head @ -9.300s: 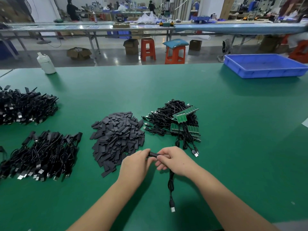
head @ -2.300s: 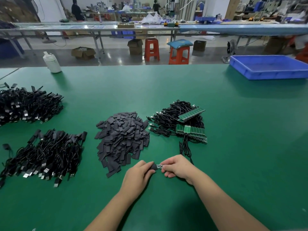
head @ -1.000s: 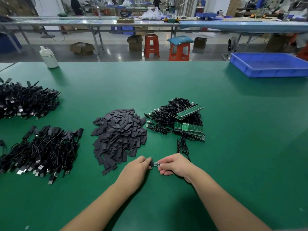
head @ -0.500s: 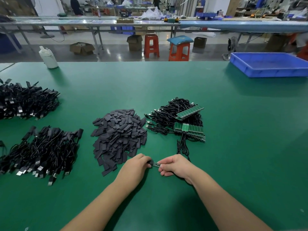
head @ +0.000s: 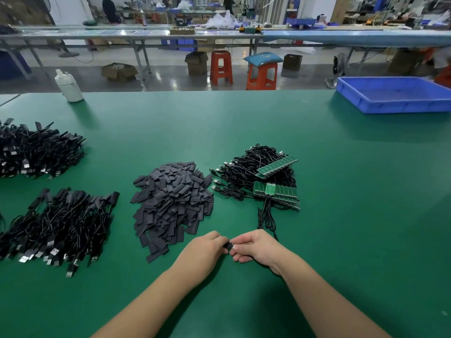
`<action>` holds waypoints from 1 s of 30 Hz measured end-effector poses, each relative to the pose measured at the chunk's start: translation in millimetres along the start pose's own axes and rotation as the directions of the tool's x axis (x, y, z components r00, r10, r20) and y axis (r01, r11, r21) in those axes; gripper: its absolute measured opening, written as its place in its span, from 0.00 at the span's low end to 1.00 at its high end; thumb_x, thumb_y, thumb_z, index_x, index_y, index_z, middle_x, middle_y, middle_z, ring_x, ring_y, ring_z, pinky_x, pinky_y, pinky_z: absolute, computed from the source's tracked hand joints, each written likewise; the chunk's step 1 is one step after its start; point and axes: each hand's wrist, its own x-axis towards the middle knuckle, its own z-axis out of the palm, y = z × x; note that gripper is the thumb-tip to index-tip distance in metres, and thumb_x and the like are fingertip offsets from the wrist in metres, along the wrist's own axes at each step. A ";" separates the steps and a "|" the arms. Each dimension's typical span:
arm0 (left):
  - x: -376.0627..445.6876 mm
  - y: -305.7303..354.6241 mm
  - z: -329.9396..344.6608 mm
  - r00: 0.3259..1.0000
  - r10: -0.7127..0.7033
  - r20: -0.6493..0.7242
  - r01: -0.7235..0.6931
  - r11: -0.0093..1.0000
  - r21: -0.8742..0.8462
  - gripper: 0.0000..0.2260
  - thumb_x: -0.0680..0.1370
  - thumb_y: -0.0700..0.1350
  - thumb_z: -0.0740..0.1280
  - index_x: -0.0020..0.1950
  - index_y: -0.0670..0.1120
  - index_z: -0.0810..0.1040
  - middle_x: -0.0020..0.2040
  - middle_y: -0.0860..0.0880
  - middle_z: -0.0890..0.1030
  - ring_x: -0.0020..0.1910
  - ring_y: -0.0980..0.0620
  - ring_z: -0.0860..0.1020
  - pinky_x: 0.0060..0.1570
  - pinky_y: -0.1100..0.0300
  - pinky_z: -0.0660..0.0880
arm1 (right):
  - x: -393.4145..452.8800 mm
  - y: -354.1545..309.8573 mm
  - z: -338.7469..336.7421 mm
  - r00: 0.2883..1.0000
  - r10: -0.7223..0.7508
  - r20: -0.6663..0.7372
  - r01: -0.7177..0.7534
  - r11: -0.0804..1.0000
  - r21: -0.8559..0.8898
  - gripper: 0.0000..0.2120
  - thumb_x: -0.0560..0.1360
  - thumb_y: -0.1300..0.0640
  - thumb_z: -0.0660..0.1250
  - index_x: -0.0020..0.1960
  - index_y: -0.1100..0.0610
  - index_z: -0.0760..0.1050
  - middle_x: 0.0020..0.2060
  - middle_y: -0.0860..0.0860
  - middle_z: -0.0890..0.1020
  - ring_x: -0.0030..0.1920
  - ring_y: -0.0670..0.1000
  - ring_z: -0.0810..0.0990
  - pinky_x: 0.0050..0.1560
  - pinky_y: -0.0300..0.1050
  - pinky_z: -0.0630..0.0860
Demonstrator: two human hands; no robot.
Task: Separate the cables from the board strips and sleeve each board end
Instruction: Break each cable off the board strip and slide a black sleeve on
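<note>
Both hands meet low at the middle of the desk [head: 341, 191]: my left hand [head: 203, 250] pinches a black sleeve [head: 229, 246] at its fingertips, and my right hand [head: 256, 247] has its fingers curled round the board end [head: 234, 245], of which I see only a sliver between the two thumbs. How far the sleeve covers it I cannot tell. A black cable [head: 266, 218] runs from under my right hand up to the pile of unsorted cables [head: 246, 172], where green board strips [head: 277, 192] lie on top, one tilted across the heap. Just left of that sits the heap of loose sleeves [head: 170, 201], its near edge close to my left hand. Further left lie two bundles of finished cables, one near [head: 61, 225] and one far [head: 36, 152]. Toward the desk's far edge stand a white bottle [head: 68, 86] on the left and a blue tray [head: 395, 96] on the right. Beyond it I see orange stools [head: 220, 67] on the floor.
</note>
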 end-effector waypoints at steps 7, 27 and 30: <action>-0.6 4.1 -3.1 0.996 0.072 -0.061 -0.072 0.997 -0.011 0.11 0.80 0.45 0.64 0.60 0.50 0.80 0.50 0.51 0.80 0.48 0.50 0.80 0.46 0.56 0.76 | 0.1 -0.1 1.9 1.000 -0.004 -0.013 0.004 1.000 0.004 0.05 0.78 0.64 0.69 0.53 0.58 0.81 0.46 0.56 0.87 0.43 0.48 0.86 0.43 0.38 0.80; -3.3 12.1 -2.2 0.992 0.107 -0.066 -0.097 0.986 0.137 0.11 0.80 0.48 0.63 0.60 0.47 0.79 0.51 0.49 0.81 0.46 0.45 0.80 0.42 0.52 0.78 | -2.6 -5.5 -0.5 1.000 0.029 0.011 -0.030 1.000 0.009 0.08 0.78 0.65 0.67 0.57 0.64 0.80 0.49 0.58 0.86 0.46 0.51 0.86 0.46 0.39 0.81; -4.5 14.4 -4.2 0.983 0.142 -0.113 -0.127 0.983 0.134 0.09 0.78 0.47 0.63 0.53 0.47 0.81 0.44 0.50 0.82 0.38 0.47 0.81 0.32 0.56 0.78 | -3.6 -5.8 -0.2 1.000 0.022 0.014 -0.022 1.000 0.011 0.07 0.79 0.66 0.66 0.56 0.64 0.80 0.49 0.59 0.86 0.45 0.51 0.86 0.46 0.40 0.81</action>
